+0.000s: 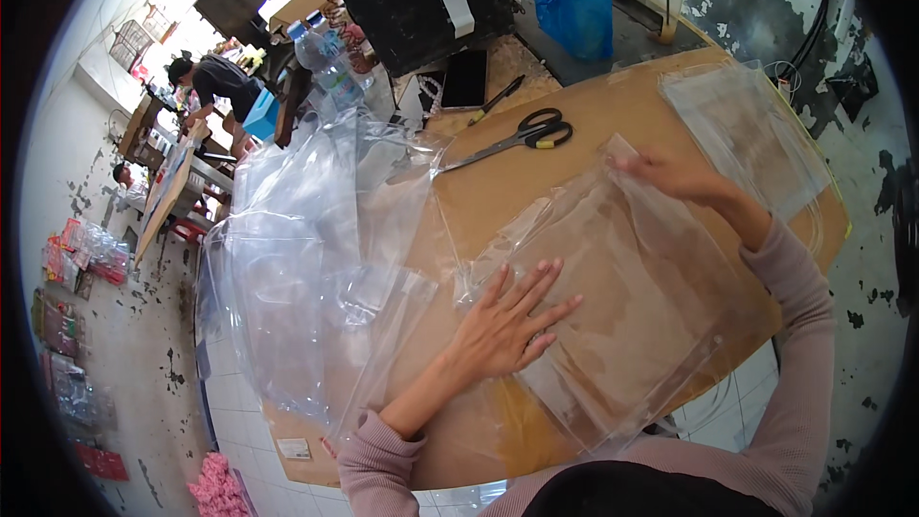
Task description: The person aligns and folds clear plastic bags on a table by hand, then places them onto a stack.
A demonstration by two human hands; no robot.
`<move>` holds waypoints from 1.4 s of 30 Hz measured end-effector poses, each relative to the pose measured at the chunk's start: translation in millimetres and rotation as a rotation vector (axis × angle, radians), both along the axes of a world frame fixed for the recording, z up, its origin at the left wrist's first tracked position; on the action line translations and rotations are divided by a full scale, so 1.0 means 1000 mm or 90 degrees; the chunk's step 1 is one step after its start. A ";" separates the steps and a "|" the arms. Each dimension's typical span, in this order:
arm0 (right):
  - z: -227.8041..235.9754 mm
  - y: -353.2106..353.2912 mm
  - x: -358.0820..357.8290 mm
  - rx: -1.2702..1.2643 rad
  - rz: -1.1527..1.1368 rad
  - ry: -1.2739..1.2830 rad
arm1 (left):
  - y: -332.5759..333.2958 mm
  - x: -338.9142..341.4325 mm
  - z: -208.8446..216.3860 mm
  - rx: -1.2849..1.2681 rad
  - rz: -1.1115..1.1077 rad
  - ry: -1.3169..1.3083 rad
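Note:
A clear plastic bag (632, 297) lies spread over the brown tabletop (517, 177) in front of me. My left hand (507, 321) rests flat on its left side with the fingers spread. At the bag's far right corner, my right hand (661, 174) is closed, pinching the edge of the plastic. Beyond my left hand, black-handled scissors (522, 137) lie on the table, their blade tips next to a loose heap of clear plastic bags (287, 273). Another flat pile of clear plastic (742, 129) with thin handles or cords sits at the far right.
Along the table's back stand a water bottle (325, 67), a black box (416, 0), a blue plastic bag (574, 14) and a cup with a straw (662, 5). A phone (465, 78) and a pen (496, 101) lie nearby. A person (220, 86) bends over another table at the back left.

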State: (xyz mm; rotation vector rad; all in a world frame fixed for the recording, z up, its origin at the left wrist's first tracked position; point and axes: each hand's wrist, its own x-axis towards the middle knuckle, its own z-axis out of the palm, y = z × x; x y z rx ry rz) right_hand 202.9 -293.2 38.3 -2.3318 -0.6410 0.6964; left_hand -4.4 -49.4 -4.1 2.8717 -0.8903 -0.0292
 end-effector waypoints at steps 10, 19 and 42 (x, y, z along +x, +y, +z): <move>-0.017 -0.013 -0.006 0.151 0.024 0.136 | 0.002 0.012 0.013 -0.010 -0.032 0.026; -0.006 -0.006 -0.026 0.334 -0.014 0.239 | 0.017 0.102 0.033 -0.298 0.141 -0.156; 0.085 -0.030 -0.129 0.521 0.081 -0.135 | -0.028 0.004 0.123 -0.482 0.136 -0.005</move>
